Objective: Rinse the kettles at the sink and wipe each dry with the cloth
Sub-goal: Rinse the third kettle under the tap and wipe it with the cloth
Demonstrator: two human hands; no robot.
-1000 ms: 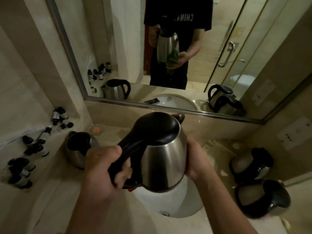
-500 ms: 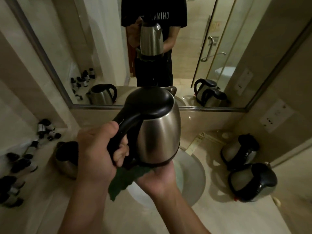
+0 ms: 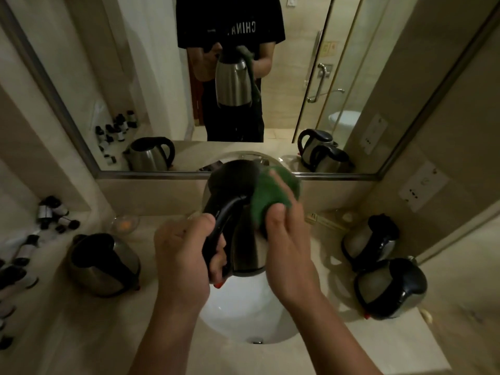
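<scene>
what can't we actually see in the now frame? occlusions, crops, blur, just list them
- Held kettle, head view: right side hidden by the green cloth and right hand; wet or dry unreadable.
- Kettle handle: lower part covered by left hand fingers.
- Sink: tap hidden behind the kettle; near basin crossed by forearms.
- Small bottles: cut off at left edge, labels too small.
- Wall plate: dim, markings unreadable.

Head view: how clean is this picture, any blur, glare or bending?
Head view: dim, warm light; the green cloth and right hand look slightly smeared; a wide lens bows the mirror frame; soft highlights, not harsh glare, on the held steel kettle with black lid; toiletry bottles are murky.
</scene>
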